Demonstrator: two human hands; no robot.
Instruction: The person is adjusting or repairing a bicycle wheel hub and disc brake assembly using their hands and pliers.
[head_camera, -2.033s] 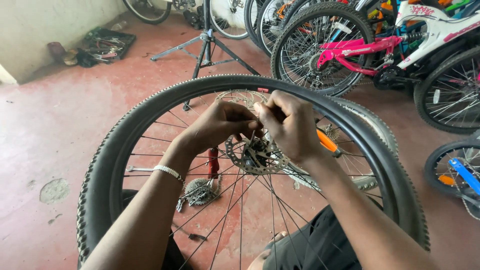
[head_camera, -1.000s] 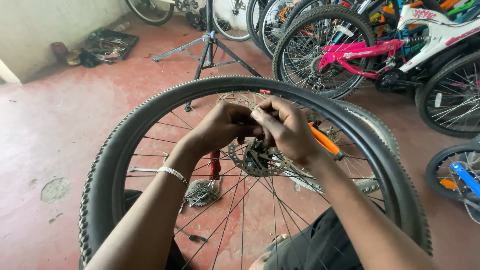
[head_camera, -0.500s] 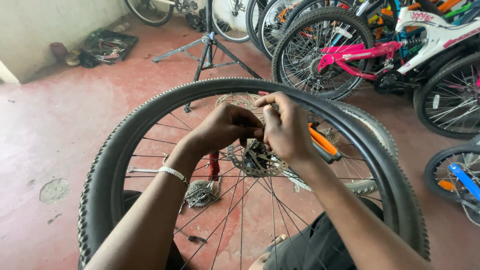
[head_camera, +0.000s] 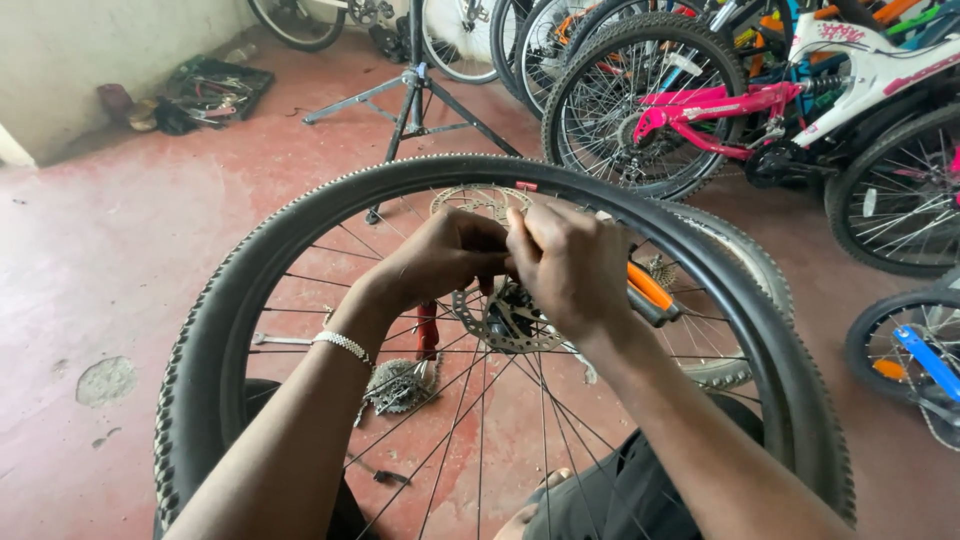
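A large spoked bicycle wheel with a knobby black tyre (head_camera: 250, 290) stands upright in front of me. Both hands meet over its hub (head_camera: 510, 320), which carries a toothed metal disc. My left hand (head_camera: 440, 255), with a silver bracelet on the wrist, has its fingers closed at the hub's axle. My right hand (head_camera: 575, 270) is closed there too, fingertips touching the left hand's. What they pinch is hidden by the fingers. An orange-handled tool (head_camera: 650, 292) pokes out behind my right hand.
On the red floor behind the spokes lie a sprocket cassette (head_camera: 400, 385), a red-handled tool (head_camera: 428, 330) and a second tyre (head_camera: 740, 260). A repair stand (head_camera: 415, 85) stands beyond. Several bikes, one pink (head_camera: 720, 105), crowd the right. A tool tray (head_camera: 215, 88) sits by the wall.
My hands stay on the hub with small finger shifts; the right hand has turned slightly over the axle. The wheel has barely moved.
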